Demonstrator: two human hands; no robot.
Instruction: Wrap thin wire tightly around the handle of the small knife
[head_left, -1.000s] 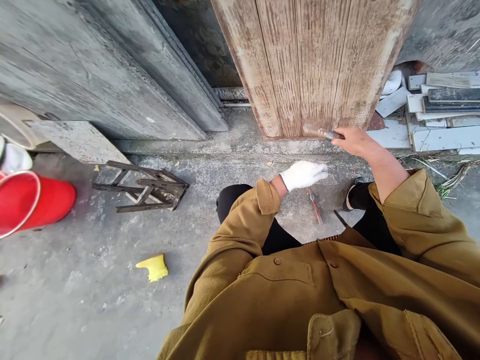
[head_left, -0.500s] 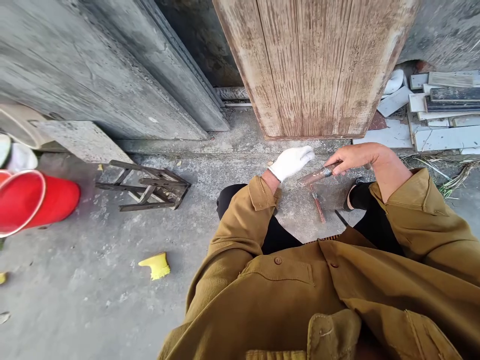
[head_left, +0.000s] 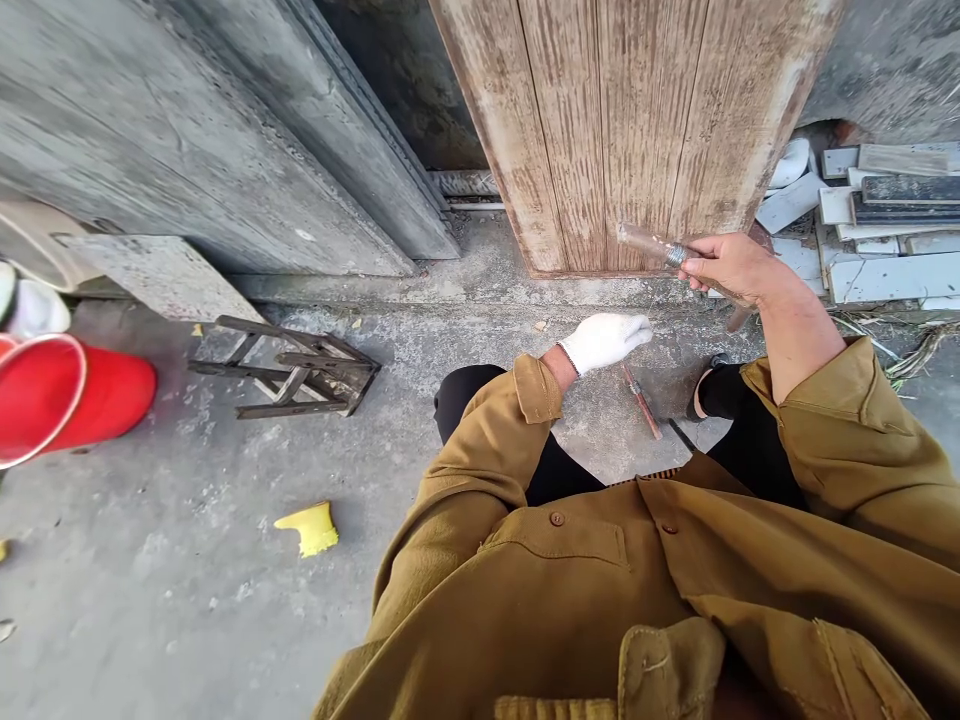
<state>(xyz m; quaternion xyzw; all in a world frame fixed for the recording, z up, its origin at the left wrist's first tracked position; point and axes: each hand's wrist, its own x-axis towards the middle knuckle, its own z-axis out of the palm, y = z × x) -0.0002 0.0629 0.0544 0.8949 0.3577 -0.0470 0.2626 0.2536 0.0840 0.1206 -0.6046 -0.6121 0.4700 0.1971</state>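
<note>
My right hand (head_left: 724,268) is bare and closed around a wooden-handled tool (head_left: 652,246) with a silver wire-like band. Its broad brown end is smeared by motion and overlaps the bottom of a weathered wooden panel (head_left: 600,150); the handle's end shows below my wrist. My left hand (head_left: 606,342) wears a white glove and hangs over the ground in front of my knees. Its fingers are pressed together and curled, with their undersides hidden. On the concrete between my feet lies a thin tool (head_left: 643,405) with a reddish handle.
At left are a small wooden stool (head_left: 300,375) on its side and a red bucket (head_left: 97,390). A yellow scrap (head_left: 311,528) lies on the ground. Stacked boards and tiles (head_left: 892,220) are at right, beside dry stalks (head_left: 915,350). Grey slabs (head_left: 262,140) lean at upper left.
My right hand has risen up and right, lifting the tool from beside the glove to the panel's lower edge. The gloved left hand has shifted slightly right and down.
</note>
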